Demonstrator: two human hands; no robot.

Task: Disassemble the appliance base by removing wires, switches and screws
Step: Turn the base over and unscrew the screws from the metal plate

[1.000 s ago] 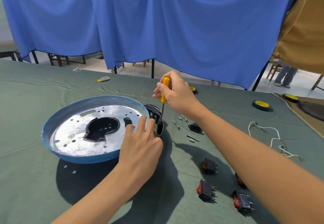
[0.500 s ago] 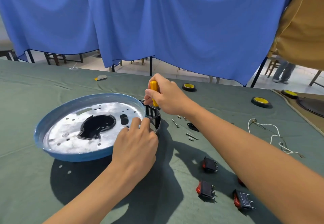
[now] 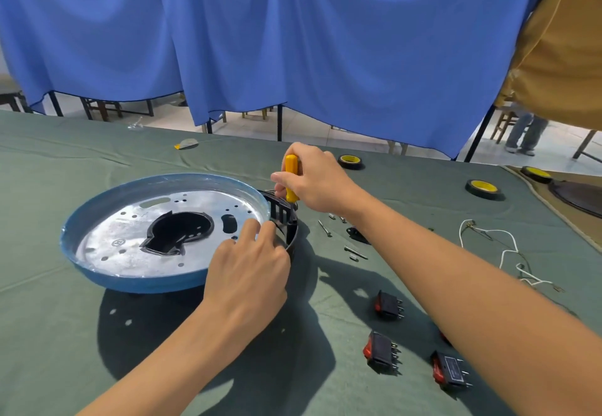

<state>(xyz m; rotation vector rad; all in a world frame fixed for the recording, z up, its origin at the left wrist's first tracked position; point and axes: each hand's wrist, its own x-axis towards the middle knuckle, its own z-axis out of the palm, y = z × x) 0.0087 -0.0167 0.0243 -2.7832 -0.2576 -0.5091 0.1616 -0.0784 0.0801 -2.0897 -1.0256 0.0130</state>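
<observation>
We clench right hand (image 3: pixel 314 182) round yellow screwdriver (image 3: pixel 291 168); shaft upright, tip hidden below fist in black housing (image 3: pixel 285 217), presumably on a screw; upright hold lets us bear down while turning. Left hand (image 3: pixel 247 272) grasps nothing; fingers pressed on appliance base (image 3: pixel 136 280) just near side of fist, likely to stop it spinning. Loose screws (image 3: pixel 355 252), switches (image 3: pixel 387 305), wire (image 3: pixel 501 249) parked right of both hands, outside our working arc. Cloth (image 3: pixel 49 334) stretches left of left hand; room to slide base; table's far edge well beyond fist.
</observation>
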